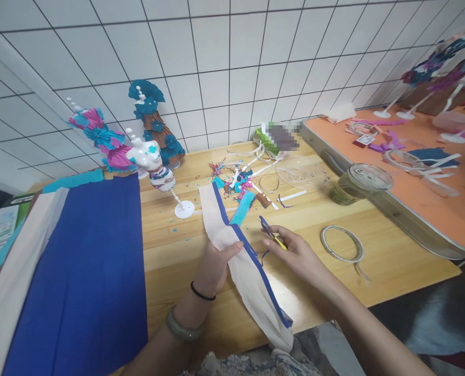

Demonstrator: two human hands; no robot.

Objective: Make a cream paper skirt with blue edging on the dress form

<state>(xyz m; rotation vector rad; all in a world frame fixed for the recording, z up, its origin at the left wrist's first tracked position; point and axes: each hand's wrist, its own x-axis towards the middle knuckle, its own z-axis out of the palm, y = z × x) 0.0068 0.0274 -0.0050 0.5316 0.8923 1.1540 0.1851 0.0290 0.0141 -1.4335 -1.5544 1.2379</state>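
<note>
I have the cream, blue-edged strip (256,292) pinched in my left hand (216,263), stretched across the desk (170,266). My right hand (295,249) grips a small yellow tool (280,243), partly hidden, just beside it.

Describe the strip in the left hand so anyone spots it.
On the wooden table, look right of the large blue sheet. The left hand holds a long cream strip there; its blue band along one edge sets it apart from the short turquoise piece.

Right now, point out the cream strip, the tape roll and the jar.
Cream strip (248,277): head view, on its lower stretch.
Tape roll (360,250): head view, on its right-hand band.
Jar (352,189): head view, on its side wall.
</note>
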